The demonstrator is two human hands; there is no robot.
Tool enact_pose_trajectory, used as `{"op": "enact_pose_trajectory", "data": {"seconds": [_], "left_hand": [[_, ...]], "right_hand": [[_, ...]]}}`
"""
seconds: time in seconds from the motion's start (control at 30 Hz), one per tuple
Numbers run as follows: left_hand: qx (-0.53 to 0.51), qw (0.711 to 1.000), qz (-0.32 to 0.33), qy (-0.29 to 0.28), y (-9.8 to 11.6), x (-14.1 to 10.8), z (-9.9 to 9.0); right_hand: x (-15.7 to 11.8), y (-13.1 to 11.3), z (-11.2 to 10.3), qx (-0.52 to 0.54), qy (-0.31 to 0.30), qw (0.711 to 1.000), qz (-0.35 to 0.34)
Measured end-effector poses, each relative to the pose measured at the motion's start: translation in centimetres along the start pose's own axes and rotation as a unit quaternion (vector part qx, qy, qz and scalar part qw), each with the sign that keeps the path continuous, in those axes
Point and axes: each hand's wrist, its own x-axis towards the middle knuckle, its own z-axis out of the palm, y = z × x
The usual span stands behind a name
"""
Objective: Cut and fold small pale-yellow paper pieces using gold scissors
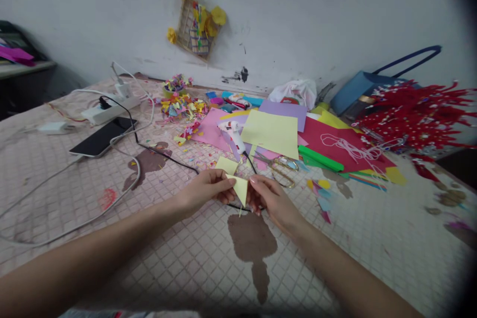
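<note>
Grid-patterned table cover [179, 268] spans the frame below a pale wall [316, 10]. Triangular piece of pale yellow paper [241, 190]: positioned at center of frame, between 2 hands. Left hand [204, 190]: thumb and fingers pinch the upper left part of the triangle. Right hand [275, 203]: thumb and fingers curl at the right edge; whether they pinch the paper cannot be told. Smaller pale yellow paper piece [226, 164]: just above the left hand. White hot glue gun [233, 135]: above center, nozzle toward upper left. Gold-handled scissors [286, 175]: right of center, blades toward the left. Smartphone [104, 137] and white power strip [110, 109]: left side. Red decorative bundle [413, 117]: right side of frame.
</note>
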Motion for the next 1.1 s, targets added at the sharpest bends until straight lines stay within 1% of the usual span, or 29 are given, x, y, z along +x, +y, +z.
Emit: {"op": "enact_pose_trajectory", "data": {"seconds": [0.1, 0.17, 0.3, 0.57, 0.73, 0.87, 0.93, 1.1], "left_hand": [[-0.004, 1.000, 0.002, 0.004, -0.04, 0.05, -0.05], [-0.007, 1.000, 0.001, 0.006, -0.03, 0.04, 0.01], [-0.007, 1.000, -0.006, 0.009, 0.03, -0.04, 0.14], [0.041, 0.999, -0.004, -0.022, 0.05, -0.11, 0.18], [0.054, 0.998, -0.011, -0.006, 0.09, -0.11, 0.21], [0.057, 0.998, -0.008, -0.012, 0.12, -0.11, 0.20], [0.059, 0.998, -0.005, -0.017, 0.15, -0.14, 0.24], [0.086, 0.996, -0.005, -0.034, 0.24, -0.32, 0.47]], "right_hand": [[-0.07, -0.03, -0.11, -0.022, -0.026, 0.999, -0.005], [-0.08, 0.00, -0.19, -0.039, -0.032, 0.999, -0.009], [0.02, 0.11, -0.27, -0.052, -0.015, 0.999, -0.003], [0.03, 0.01, -0.23, -0.080, -0.010, 0.997, 0.002], [0.08, 0.01, -0.15, -0.070, -0.013, 0.997, -0.011], [-0.05, -0.23, -0.09, -0.065, -0.022, 0.998, -0.012], [-0.12, -0.31, -0.08, -0.075, -0.024, 0.997, -0.016], [-0.17, -0.17, -0.04, -0.122, 0.002, 0.992, -0.034]]}}
